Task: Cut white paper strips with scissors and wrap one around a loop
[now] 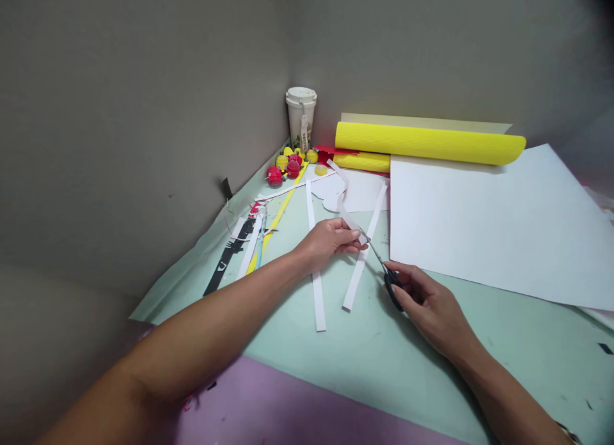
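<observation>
My left hand (pixel 336 238) pinches the near end of a curling white paper strip (pixel 346 210), whose far end bends up and away. Black-handled scissors (pixel 392 285) are in my right hand (pixel 426 304), with fingers through or around the handles. The blades point up and left and meet the strip right beside my left fingertips. Whether the blades are parted is too small to tell. Beneath my hands, one flat white strip (pixel 318 304) lies left of the scissors and a second white strip (pixel 354 285) slants under the blades.
White sheets (pixel 489 221) cover the right side, with a yellow corrugated roll (pixel 426 141) behind. A lidded cup (pixel 301 116) stands in the corner near several red and yellow balls (pixel 275 176). Black paper scraps (pixel 223 266) and a yellow strip (pixel 283 211) lie left. Walls border the table.
</observation>
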Motion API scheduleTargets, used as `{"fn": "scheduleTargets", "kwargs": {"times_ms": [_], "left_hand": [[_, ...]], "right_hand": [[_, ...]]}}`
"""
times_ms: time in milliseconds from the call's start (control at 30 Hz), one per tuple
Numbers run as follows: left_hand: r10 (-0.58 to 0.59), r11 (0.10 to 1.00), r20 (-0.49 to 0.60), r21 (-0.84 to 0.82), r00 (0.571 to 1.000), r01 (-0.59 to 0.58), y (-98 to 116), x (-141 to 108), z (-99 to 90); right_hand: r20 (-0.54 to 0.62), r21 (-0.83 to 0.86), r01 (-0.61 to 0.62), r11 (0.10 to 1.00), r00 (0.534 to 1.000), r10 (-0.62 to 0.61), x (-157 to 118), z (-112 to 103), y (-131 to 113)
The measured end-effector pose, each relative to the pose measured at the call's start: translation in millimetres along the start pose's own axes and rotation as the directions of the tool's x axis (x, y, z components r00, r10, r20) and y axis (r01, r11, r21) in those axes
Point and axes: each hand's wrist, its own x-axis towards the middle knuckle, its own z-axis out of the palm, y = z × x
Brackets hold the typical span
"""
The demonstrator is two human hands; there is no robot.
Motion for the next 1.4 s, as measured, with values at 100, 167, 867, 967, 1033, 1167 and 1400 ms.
{"fn": "scheduleTargets", "kwargs": {"times_ms": [100, 167, 867, 967, 1033, 1167, 1400], "left_hand": [[-0.020, 1.000, -0.006, 0.000, 1.000, 0.020, -0.1, -0.3, 1.3], [-0.033, 0.999, -0.012, -0.004, 0.999, 0.033, 0.0, -0.4, 2.2], [-0.089, 0.996, 0.006, 0.025, 0.996, 0.089, 1.2, -1.9, 1.6], [-0.101, 0.995, 0.012, 0.029, 0.995, 0.101, 1.3, -2.1, 1.9], [-0.106, 0.994, 0.014, 0.025, 0.994, 0.105, 1.3, -2.1, 2.2], [-0.100, 0.995, 0.014, 0.020, 0.995, 0.100, 1.0, -2.2, 2.8], [-0.093, 0.996, 0.019, 0.020, 0.996, 0.092, 0.8, -2.8, 3.1]], "right_hand": [[0.003, 0.006, -0.003, 1.000, 1.000, 0.003, -0.2, 0.1, -1.2], [0.004, 0.010, -0.003, 1.000, 1.000, 0.003, -0.3, 0.3, -1.2], [0.031, 0.042, -0.063, 0.997, 0.998, 0.062, 0.1, 0.2, 2.0], [0.026, 0.046, -0.053, 0.998, 0.998, 0.052, -0.1, 0.2, 0.8], [0.022, 0.034, -0.047, 0.998, 0.999, 0.046, -0.3, 0.4, -0.3], [0.025, 0.034, -0.025, 0.999, 0.999, 0.024, -0.6, 0.9, -1.1], [0.015, 0.032, -0.033, 0.999, 0.999, 0.032, 1.0, 1.7, 1.2]]}}
